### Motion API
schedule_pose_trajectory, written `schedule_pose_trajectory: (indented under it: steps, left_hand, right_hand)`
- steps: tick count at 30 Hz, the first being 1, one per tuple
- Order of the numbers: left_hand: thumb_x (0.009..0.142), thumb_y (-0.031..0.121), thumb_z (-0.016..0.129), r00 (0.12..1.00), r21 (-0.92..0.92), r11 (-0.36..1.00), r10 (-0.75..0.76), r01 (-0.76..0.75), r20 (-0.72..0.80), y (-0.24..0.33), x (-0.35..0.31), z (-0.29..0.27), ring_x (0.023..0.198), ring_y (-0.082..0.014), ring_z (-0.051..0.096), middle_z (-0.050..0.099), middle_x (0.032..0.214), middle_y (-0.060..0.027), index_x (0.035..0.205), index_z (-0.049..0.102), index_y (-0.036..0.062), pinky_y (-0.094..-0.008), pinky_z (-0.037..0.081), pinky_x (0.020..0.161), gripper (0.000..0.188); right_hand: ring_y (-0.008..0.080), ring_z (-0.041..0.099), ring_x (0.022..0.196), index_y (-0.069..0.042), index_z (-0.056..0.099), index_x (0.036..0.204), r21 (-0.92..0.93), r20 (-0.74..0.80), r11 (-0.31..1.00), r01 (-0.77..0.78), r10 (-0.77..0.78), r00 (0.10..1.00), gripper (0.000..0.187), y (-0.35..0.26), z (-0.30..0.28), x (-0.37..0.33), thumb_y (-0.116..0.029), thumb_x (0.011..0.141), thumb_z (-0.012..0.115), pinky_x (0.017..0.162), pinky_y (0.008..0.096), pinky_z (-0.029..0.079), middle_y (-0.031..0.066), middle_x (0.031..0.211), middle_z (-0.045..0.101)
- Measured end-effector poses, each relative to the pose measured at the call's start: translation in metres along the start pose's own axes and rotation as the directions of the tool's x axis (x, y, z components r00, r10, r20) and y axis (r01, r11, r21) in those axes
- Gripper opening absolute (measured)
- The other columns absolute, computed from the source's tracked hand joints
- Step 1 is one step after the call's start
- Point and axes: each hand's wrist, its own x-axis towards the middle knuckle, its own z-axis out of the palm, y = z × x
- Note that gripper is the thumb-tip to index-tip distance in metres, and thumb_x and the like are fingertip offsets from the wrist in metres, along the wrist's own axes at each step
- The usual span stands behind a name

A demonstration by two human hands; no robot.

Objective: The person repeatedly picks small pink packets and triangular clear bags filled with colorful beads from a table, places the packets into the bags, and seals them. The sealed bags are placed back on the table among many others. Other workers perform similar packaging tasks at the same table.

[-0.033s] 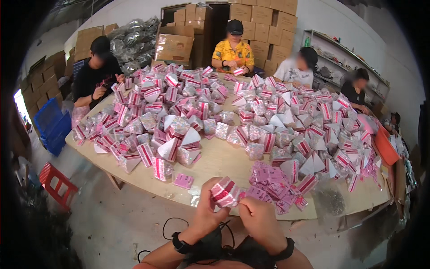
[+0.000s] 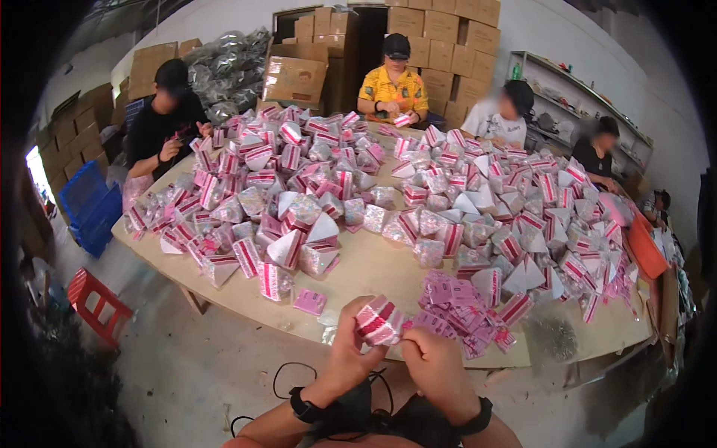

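Note:
My left hand (image 2: 345,360) is closed around a wedge-shaped toy cake slice (image 2: 379,321) with pink, white and dark-pink stripes, held up just off the table's near edge. My right hand (image 2: 437,369) is pinched shut against the slice's right side. What its fingertips grip is too small to make out. Just beyond the right hand lies a heap of flat pink printed cards (image 2: 455,295). A single pink card packet (image 2: 309,301) rests on the table to the left of my hands.
Large piles of wrapped cake slices (image 2: 299,209) cover much of the wooden table (image 2: 366,272). A person in yellow (image 2: 394,89) and several others sit around it. Left on the floor stand a red stool (image 2: 97,302) and a blue crate (image 2: 89,201). An orange tub (image 2: 648,243) is at right.
The whole view has shifted very slightly. My hands and the cake slice keep nearly the same pose.

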Motion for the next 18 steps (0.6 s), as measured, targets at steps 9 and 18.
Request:
schedule_pose_trajectory:
  steps: [9,18]
  left_hand:
    - [0.069,-0.007,0.059,0.985,0.012,0.985,-0.170,0.170,-0.005,-0.006,0.002,-0.014,0.102,-0.0137,0.048,0.046,0.110,-0.0063,0.125,0.031,0.0027,-0.0263,0.040,0.087,0.063]
    - [0.078,0.010,0.054,0.917,-0.032,0.951,-0.306,0.309,-0.256,0.029,0.088,-0.096,0.082,-0.0181,0.057,0.057,0.092,-0.0088,0.122,0.036,0.0054,-0.0299,0.049,0.065,0.048]
  right_hand:
    - [0.0082,0.054,0.057,-0.002,0.043,0.095,0.634,0.360,0.689,-0.351,0.139,0.922,0.017,0.034,0.011,0.019,-0.004,0.082,0.054,0.046,0.0204,0.041,0.0068,0.068,0.056]
    - [0.0154,0.062,0.062,0.001,0.049,0.101,0.550,0.347,0.667,-0.502,0.364,0.864,0.020,0.052,-0.026,0.005,-0.008,0.083,0.050,0.048,0.0217,0.045,0.0086,0.072,0.060]
